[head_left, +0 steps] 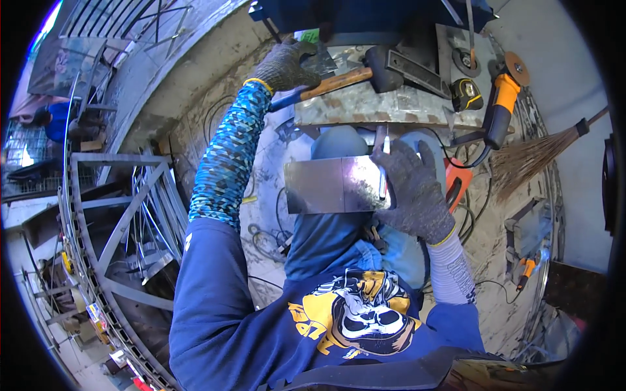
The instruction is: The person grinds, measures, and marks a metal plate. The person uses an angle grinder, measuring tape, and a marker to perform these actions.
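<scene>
My right hand point(414, 189), in a dark grey work glove, grips the right end of a shiny rectangular metal plate point(316, 187) over my knees. A slim white-and-red marker point(383, 176) stands along its fingers, against the plate. A line runs across the plate, and glare whitens its right part. My left hand point(285, 66), gloved too, reaches to the left end of the workbench point(365, 112), its fingers apart and curved beside a small dark sheet piece point(321, 62). Just below it lies a hammer point(339, 83) with a wood-and-blue handle and black head.
On the bench lie a steel angle piece point(417, 73) and a tape measure point(466, 95). An orange angle grinder point(503, 104) sits at its right, near a straw broom point(541, 156). Welded metal frames point(120, 159) stand left. Cables point(267, 241) cross the floor.
</scene>
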Demonstrator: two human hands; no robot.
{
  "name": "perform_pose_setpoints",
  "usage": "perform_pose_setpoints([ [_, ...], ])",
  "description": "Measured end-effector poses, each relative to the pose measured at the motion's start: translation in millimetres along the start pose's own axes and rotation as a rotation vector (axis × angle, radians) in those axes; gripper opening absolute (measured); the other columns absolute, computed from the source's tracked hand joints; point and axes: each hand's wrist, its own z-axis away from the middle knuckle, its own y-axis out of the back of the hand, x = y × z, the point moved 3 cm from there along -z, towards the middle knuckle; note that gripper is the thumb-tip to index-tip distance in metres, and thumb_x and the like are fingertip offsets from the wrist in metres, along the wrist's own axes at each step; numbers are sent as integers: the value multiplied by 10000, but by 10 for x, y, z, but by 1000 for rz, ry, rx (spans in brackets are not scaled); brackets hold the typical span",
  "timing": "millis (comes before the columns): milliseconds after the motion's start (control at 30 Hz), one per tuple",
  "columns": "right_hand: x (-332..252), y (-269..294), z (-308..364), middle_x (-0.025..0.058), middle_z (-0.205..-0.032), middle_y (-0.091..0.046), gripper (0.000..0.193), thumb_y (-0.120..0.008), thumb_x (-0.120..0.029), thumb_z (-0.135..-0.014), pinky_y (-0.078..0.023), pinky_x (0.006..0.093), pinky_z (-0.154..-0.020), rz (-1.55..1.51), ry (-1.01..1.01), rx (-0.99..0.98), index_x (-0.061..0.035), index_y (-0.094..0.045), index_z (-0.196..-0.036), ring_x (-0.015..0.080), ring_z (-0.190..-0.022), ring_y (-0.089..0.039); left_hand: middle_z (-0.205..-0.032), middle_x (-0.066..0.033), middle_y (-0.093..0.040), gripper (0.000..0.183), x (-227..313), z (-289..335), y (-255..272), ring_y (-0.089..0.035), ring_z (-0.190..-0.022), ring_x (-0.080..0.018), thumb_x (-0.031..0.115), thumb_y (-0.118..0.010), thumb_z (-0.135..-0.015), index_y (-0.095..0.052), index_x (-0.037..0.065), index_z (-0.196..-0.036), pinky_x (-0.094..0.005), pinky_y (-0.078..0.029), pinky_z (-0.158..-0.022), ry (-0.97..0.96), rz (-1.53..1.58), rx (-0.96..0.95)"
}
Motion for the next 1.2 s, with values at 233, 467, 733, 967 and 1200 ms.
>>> perform_pose_setpoints([
  [233, 83, 19, 9, 128, -1479, -605, 1046, -944, -437, -579, -246, 640, -1272, -56, 26, 128, -192, -562, -1522, 389, -1481, -491, -1464, -209, -636, 770, 109, -293, -197, -615, -1327, -432, 438, -935, -731, -707, 141, -1404, -494, -516, -1138, -120, 20, -52],
  [467, 79, -17, -48, 136, -1512, -571, 1054, -902, -576, -645, -193, 629, -1288, -40, 44, 95, -174, -519, -1541, 366, -1506, -433, -1392, -205, -676, 783, 143, -392, -326, -665, -1262, -404, 418, -952, -760, -681, 94, -1419, -465, -551, -1094, -171, 33, 8],
  [733, 54, 43, -73, 101, -1515, -596, 996, -977, -412, -601, -239, 622, -1274, -97, 30, 144, -176, -561, -1475, 370, -1494, -471, -1480, -227, -646, 816, 98, -360, -276, -653, -1325, -390, 513, -910, -839, -633, 90, -1480, -470, -545, -1107, -160, 63, 83],
  [967, 102, 78, -11, 111, -1464, -642, 881, -977, -325, -694, -366, 553, -1234, -268, 74, 312, -131, -581, -1456, 368, -1426, -548, -1328, -189, -722, 567, 171, 197, 3, -686, -1231, -389, 383, -830, -927, -695, 78, -1385, -477, -541, -1070, -157, 165, 228],
  [1200, 679, 295, 304, 80, -1047, -743, 250, -742, -53, -997, -584, 326, -861, -551, -297, 1003, -31, -657, -1232, 180, -934, -724, -1154, -173, -751, 367, 496, 745, 231, -729, -1095, -307, 184, -840, -921, -735, -26, -1203, -414, -566, -946, -233, 421, 215],
])
